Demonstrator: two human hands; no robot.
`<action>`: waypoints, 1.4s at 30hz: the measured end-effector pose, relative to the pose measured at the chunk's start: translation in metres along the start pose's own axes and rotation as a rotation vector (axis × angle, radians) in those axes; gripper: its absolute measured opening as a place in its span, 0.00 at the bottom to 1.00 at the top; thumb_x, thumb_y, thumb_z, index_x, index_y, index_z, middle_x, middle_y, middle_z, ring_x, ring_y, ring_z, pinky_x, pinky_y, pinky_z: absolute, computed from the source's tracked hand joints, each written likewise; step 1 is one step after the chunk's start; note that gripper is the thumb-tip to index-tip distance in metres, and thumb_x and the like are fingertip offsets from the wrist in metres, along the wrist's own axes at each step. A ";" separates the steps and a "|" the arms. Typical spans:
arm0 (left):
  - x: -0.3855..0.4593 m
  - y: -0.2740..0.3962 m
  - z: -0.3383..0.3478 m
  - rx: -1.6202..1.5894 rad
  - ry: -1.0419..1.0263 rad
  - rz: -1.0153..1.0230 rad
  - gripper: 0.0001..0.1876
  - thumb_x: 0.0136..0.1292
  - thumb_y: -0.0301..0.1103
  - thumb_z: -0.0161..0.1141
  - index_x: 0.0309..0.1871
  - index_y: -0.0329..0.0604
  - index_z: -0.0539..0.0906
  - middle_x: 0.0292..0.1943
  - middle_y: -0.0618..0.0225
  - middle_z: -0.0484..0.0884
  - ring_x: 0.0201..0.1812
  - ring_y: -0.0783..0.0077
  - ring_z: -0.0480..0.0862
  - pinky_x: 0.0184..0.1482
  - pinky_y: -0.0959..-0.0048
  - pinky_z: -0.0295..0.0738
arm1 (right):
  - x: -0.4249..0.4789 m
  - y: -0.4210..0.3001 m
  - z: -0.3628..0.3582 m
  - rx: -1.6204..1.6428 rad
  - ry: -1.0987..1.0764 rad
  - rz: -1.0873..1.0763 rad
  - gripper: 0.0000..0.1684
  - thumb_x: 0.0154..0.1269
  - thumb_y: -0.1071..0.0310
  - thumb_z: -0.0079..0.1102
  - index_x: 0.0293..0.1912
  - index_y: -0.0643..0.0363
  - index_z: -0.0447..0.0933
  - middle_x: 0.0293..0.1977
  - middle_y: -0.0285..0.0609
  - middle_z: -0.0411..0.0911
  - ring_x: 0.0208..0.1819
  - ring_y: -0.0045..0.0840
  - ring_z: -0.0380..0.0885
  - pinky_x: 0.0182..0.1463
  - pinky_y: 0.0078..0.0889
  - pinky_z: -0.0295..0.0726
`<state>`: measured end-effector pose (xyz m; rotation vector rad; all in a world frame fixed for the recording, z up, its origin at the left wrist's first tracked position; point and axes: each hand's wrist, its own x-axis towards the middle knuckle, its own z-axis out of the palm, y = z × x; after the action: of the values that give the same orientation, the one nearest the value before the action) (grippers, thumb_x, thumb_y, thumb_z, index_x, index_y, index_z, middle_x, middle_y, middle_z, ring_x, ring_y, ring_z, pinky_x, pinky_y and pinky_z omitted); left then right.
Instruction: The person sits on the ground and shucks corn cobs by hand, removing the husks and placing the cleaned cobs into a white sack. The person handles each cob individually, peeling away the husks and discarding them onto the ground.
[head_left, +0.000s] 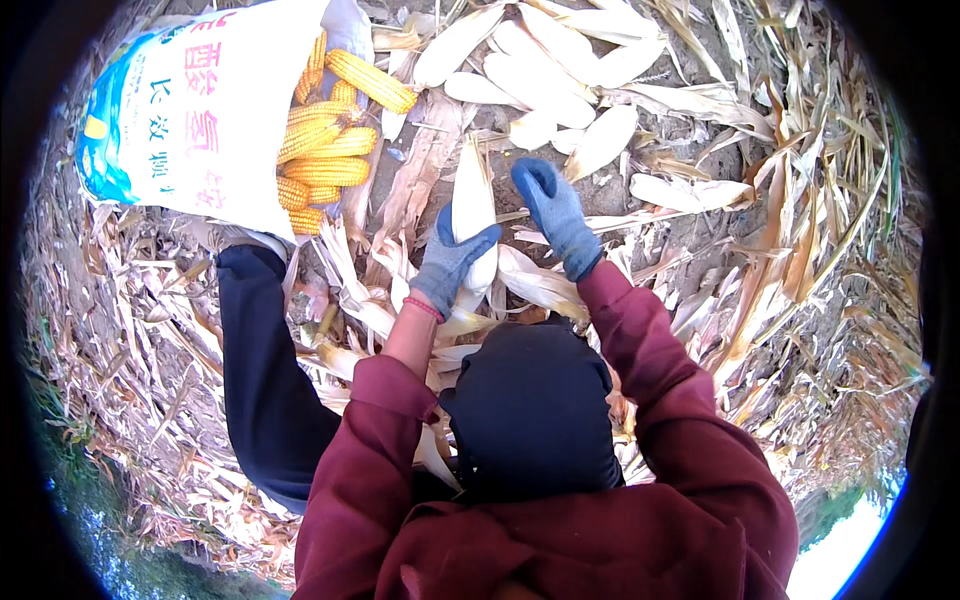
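Note:
My left hand (459, 259), in a grey-blue work glove, grips an ear of corn in its pale husk (474, 187), its tip pointing away from me. To the right of that tip is my right hand (553, 214), gloved alike, its fingers curled; it touches no ear, and whether something small is between the fingers cannot be told. Husked yellow corn cobs (326, 171) lie in the mouth of a white woven sack (247, 112) at the upper left. Beyond my hands, several ears still in their husks (536, 82) lie heaped on the ground.
Loose husks (360, 292) lie around my hands and legs. A single unhusked ear (686, 193) is to the right of the heap. Dry corn stalks and leaves (795, 247) cover the right side. My bent left leg (259, 375) is below the sack, which bears printed writing.

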<state>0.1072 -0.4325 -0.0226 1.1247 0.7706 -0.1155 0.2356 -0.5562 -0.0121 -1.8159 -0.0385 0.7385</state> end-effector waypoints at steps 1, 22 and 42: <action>0.001 -0.005 0.002 0.079 0.016 0.024 0.37 0.47 0.37 0.74 0.60 0.37 0.67 0.49 0.63 0.76 0.49 0.71 0.76 0.51 0.73 0.73 | 0.003 0.004 0.007 0.285 -0.046 0.177 0.18 0.63 0.60 0.59 0.49 0.59 0.75 0.44 0.43 0.76 0.40 0.27 0.77 0.42 0.25 0.77; 0.006 -0.009 0.053 -0.046 0.383 0.311 0.31 0.53 0.22 0.62 0.61 0.41 0.64 0.55 0.63 0.71 0.53 0.69 0.73 0.54 0.73 0.72 | 0.039 -0.008 0.065 0.152 0.183 -0.003 0.17 0.58 0.57 0.62 0.29 0.62 0.73 0.22 0.45 0.75 0.24 0.32 0.76 0.29 0.35 0.72; 0.039 0.059 -0.027 0.551 0.246 0.305 0.18 0.62 0.45 0.59 0.33 0.34 0.75 0.25 0.53 0.74 0.27 0.60 0.73 0.35 0.67 0.70 | 0.017 -0.036 0.062 -0.328 -0.036 -0.390 0.11 0.60 0.62 0.56 0.35 0.61 0.73 0.29 0.55 0.75 0.33 0.45 0.75 0.36 0.40 0.73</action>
<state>0.1493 -0.3714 -0.0071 1.7924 0.7960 0.0757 0.2301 -0.4842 0.0000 -2.0207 -0.5505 0.5050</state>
